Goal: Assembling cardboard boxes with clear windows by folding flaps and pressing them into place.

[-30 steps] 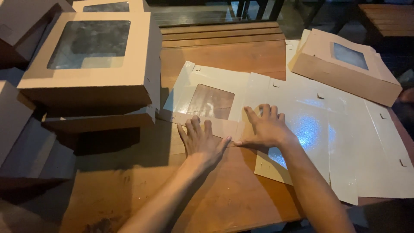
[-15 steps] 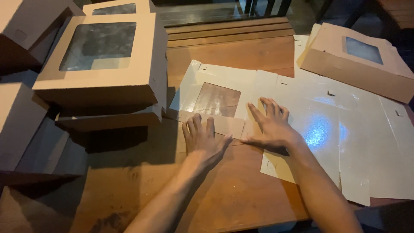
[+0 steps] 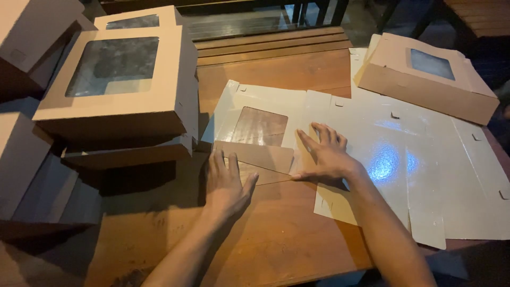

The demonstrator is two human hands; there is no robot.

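A flat, unfolded cardboard box blank with a glossy white inner face and a clear window panel lies across the wooden table. My left hand presses flat on a brown side flap folded over onto the blank, fingers spread. My right hand lies flat just right of that flap, thumb along the fold line. Neither hand grips anything.
Assembled brown window boxes are stacked at the left, with more plain boxes at the far left edge. Another assembled window box sits at the back right on the blank's far corner. Dark chairs stand beyond the table.
Both hands stay pressed on the folded flap and blank. The left hand has slid slightly toward me along the flap; the camera view has shifted a little.
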